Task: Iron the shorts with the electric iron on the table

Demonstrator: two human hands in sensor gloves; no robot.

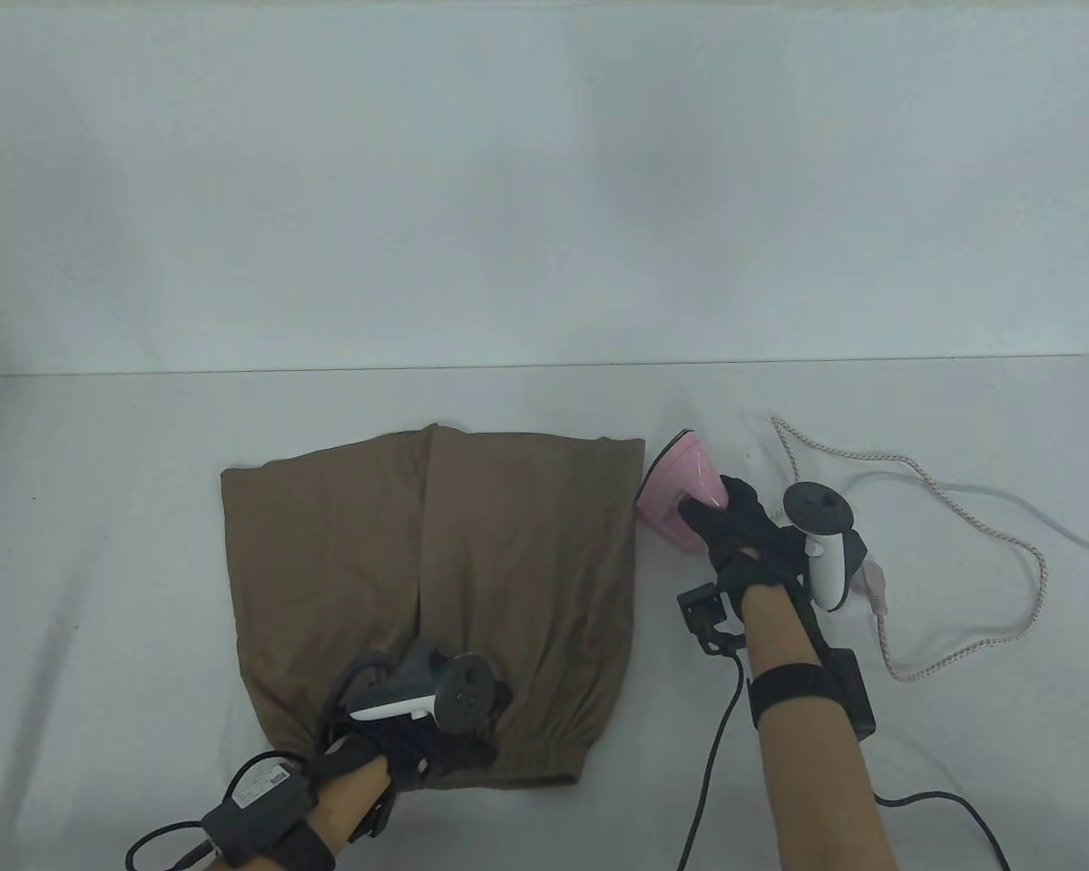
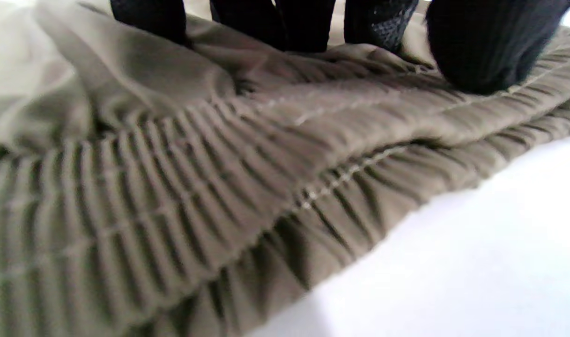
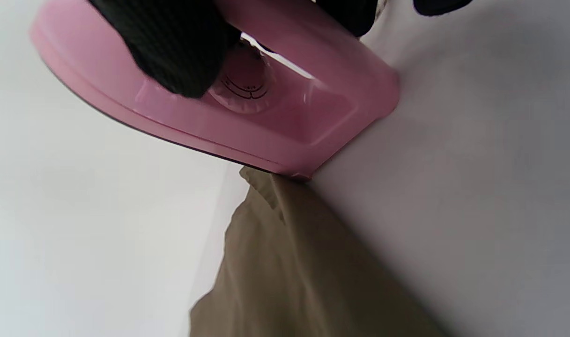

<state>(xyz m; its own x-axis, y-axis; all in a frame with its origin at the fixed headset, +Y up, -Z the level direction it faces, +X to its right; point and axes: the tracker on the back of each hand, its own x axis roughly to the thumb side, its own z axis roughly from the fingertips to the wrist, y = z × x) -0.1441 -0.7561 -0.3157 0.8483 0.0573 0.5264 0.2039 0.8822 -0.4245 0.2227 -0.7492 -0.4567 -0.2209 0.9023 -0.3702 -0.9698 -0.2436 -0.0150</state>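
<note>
Brown shorts (image 1: 436, 581) lie flat on the white table (image 1: 100, 544), left of centre, waistband at the near edge, legs pointing far. Left hand (image 1: 417, 739) rests on the waistband's near-left part; the left wrist view shows fingertips (image 2: 481, 51) spread apart, pressing down on the gathered elastic, not curled round it. The table view hides that under the tracker. Right of the shorts, touching their far-right hem, sits the pink iron (image 1: 681, 494), tilted w/ its soleplate edge up. Right hand (image 1: 740, 535) grips its handle, fingers wrapped round; only the right wrist view shows the temp dial (image 3: 242, 89) under the handle. Braided cord (image 1: 962, 562) loops on the table at far right.
</note>
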